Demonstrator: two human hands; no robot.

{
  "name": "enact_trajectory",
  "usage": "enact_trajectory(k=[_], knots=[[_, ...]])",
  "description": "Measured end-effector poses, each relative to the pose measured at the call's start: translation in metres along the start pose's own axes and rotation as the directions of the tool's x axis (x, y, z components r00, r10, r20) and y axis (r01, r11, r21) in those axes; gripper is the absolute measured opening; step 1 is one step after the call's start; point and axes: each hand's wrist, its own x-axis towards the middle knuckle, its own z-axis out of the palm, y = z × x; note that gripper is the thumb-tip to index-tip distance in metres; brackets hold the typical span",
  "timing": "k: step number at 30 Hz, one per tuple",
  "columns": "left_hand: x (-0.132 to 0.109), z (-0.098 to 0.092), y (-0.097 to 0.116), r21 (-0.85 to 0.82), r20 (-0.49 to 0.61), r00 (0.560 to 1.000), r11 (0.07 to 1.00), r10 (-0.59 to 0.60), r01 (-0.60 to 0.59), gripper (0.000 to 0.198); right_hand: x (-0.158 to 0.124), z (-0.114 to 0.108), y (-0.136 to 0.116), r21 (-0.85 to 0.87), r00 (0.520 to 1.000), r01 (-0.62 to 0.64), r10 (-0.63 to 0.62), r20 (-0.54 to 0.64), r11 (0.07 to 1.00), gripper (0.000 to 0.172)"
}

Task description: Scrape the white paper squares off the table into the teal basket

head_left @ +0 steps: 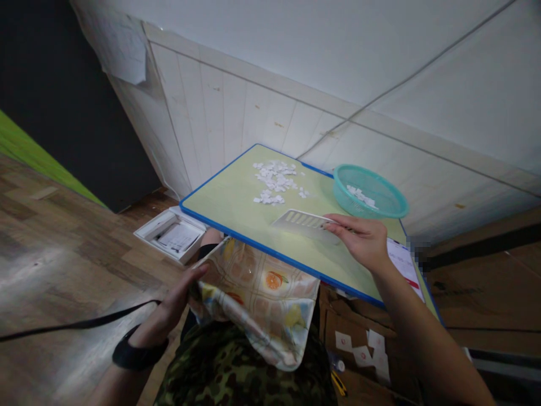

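My right hand grips one end of a flat white slotted scraper, held over the front part of the yellow-green table. Small white paper pieces lie scattered behind the scraper, towards the table's back left. At the left, my left hand is closed at the edge of a fruit-patterned cloth that hangs between the table's front edge and my lap. Its fingertips are partly hidden by the cloth. At the back right stands a turquoise mesh basket with more white pieces inside.
A white open box is on the floor left of the table. A printed sheet lies on the table's right end. Beneath it are cardboard, square cards and a yellow cutter. The wall borders the table's back.
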Motion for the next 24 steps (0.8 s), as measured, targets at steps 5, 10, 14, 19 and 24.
enact_trajectory(k=[5, 10, 14, 19, 24], knots=[[-0.006, 0.012, 0.008, -0.017, -0.007, 1.000, 1.000, 0.019, -0.019, 0.037, -0.008, -0.005, -0.002, -0.018, 1.000, 0.007, -0.007, 0.015, 1.000, 0.016], [-0.005, 0.015, 0.003, -0.072, -0.020, 0.997, 0.994, -0.081, 0.079, 0.031, -0.010, -0.017, -0.005, -0.087, 0.999, -0.032, 0.032, 0.005, 0.996, 0.016], [-0.006, 0.014, -0.001, -0.077, 0.001, 0.994, 0.991, -0.112, 0.112, 0.032, -0.007, -0.024, 0.002, -0.129, 0.987, -0.139, 0.127, -0.099, 0.982, 0.022], [-0.007, 0.013, -0.001, -0.093, 0.048, 0.997, 0.994, -0.054, 0.058, 0.037, -0.008, -0.015, 0.016, 0.026, 0.953, -0.303, 0.304, -0.004, 0.953, 0.033], [-0.008, 0.012, 0.003, -0.088, 0.063, 0.995, 0.993, -0.076, 0.082, 0.041, -0.008, -0.007, 0.025, 0.166, 0.929, -0.359, 0.369, -0.033, 0.919, 0.036]])
